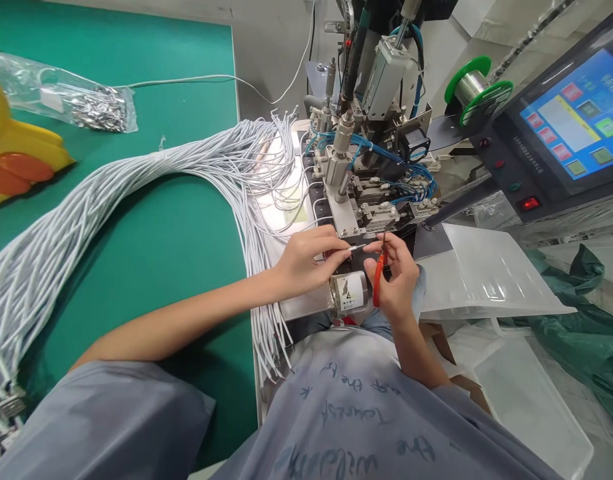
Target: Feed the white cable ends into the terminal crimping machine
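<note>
Between thumb and fingers, my left hand point(314, 260) pinches the end of a white cable point(355, 248), its tip pointing right. My right hand point(399, 277) is wrapped around red-handled tweezers or snips point(380, 270); the exact kind is hard to tell. Its index finger comes close to the cable tip. Just below both hands is a clear jar point(349, 293) with a white label. A wiring machine point(344, 173) with metal cylinders and blue tubes stands directly beyond my hands. Several white cable ends lie in a row along its left edge.
A long bundle of white cables point(156, 163) crosses the green table point(186, 233). A plastic bag of metal parts point(101, 107) and a yellow-orange object point(21, 157) lie at left. At right are a solder wire spool point(474, 87), a touch screen point(571, 123) and a white plastic tray point(496, 270).
</note>
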